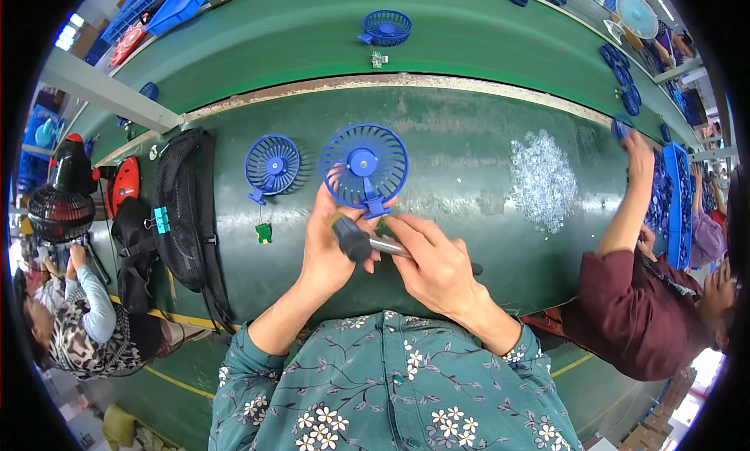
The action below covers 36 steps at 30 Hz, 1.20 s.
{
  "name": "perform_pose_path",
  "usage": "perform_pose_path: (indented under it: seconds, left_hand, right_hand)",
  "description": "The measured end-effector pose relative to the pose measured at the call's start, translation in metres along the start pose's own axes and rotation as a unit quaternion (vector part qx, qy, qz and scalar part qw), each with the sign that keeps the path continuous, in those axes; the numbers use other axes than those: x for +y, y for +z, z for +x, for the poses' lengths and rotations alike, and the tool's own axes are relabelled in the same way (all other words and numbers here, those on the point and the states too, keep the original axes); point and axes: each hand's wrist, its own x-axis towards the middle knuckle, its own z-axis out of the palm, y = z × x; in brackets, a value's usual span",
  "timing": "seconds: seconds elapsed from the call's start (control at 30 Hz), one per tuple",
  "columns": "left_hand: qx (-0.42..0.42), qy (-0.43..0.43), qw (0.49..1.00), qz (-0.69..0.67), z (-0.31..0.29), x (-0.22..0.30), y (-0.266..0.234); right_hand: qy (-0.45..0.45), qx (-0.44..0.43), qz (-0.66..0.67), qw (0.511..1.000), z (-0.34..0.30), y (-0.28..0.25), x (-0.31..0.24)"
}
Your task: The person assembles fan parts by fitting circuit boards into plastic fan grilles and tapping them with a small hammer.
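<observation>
Left of centre a blue fan (pixel 275 165) is seen, mid-frame a second fan (pixel 364 162) is held by the left hand (pixel 325 249), fingers half curled, and below it a hammer (pixel 358 246) is gripped by the right hand (pixel 436 268), fingers closed.

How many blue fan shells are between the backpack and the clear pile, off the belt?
2: one shell in the left hand, another shell on the bench left of it.

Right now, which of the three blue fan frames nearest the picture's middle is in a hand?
The central frame, held in the left hand; the left frame lies on the worktable, the far frame on the green belt.
</observation>
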Motion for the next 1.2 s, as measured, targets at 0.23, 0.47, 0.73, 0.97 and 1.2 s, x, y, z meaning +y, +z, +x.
perform_pose_path:
  seconds: [0.23, 0.47, 0.73, 0.97, 1.2]
  left_hand:
    - [-0.038, 0.063, 0.994, 0.077, -0.005, -0.017, -0.007]
    - [-0.089, 0.066, 0.993, 0.041, -0.01, -0.008, -0.006]
    - [-0.044, 0.078, 0.995, 0.046, -0.005, -0.015, -0.004]
    - [-0.007, -0.008, 0.998, -0.066, 0.003, 0.007, -0.008]
    - [-0.028, -0.053, 0.989, -0.132, 0.008, 0.005, -0.008]
  right_hand:
    - [-0.052, 0.034, -0.022, 0.998, 0.008, -0.006, 0.002]
    - [-0.069, 0.042, 0.018, 0.997, 0.003, 0.001, 0.004]
    - [-0.023, 0.024, 0.075, 0.997, 0.002, 0.0, -0.002]
    - [0.239, 0.071, 0.314, 0.916, -0.001, -0.003, 0.005]
    - [0.31, -0.018, 0.396, 0.864, 0.006, 0.003, 0.0]
